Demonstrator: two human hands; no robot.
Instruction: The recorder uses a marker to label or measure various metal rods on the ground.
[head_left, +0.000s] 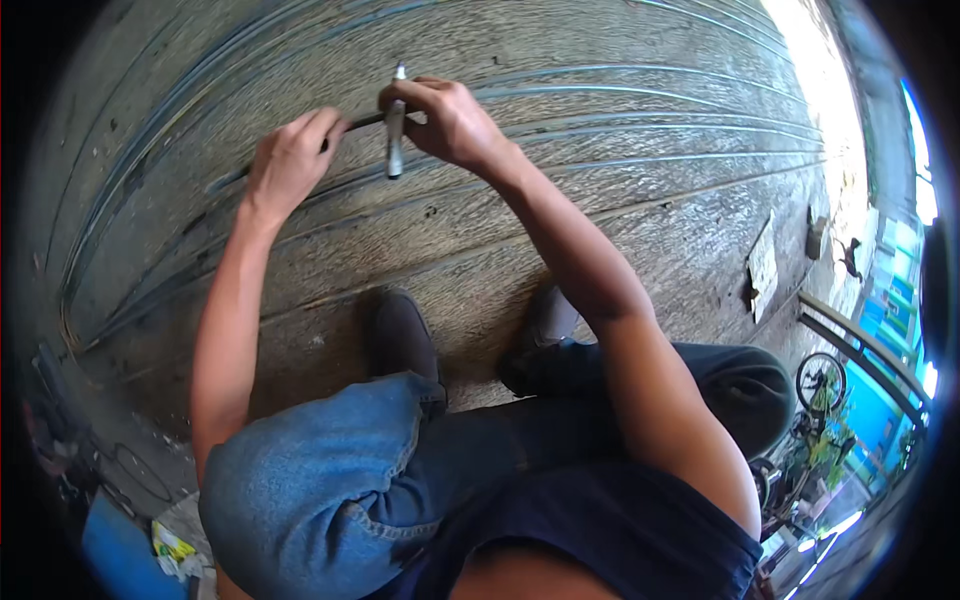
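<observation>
My right hand (pixel 455 122) is closed round a whitish-silver marker pen (pixel 395 150), which stands nearly upright in the picture, its dark tip pointing down. To its left, my left hand (pixel 288 165) has its fingers wrapped round a thin dark rod (pixel 365 122). The rod runs across the gap between both hands and passes behind the marker. Whether the right fingers also touch the rod is hidden. Beneath both hands, long thin metal rods (pixel 640 127) lie along the rough grey floor.
My boots (pixel 403 335) stand on the concrete floor (pixel 690 240) just below the rods. A flat pale scrap (pixel 762 268) lies at the right. Farther right are a metal rail (pixel 860 340) and a bicycle wheel (pixel 821 382). A blue object (pixel 125 550) sits at lower left.
</observation>
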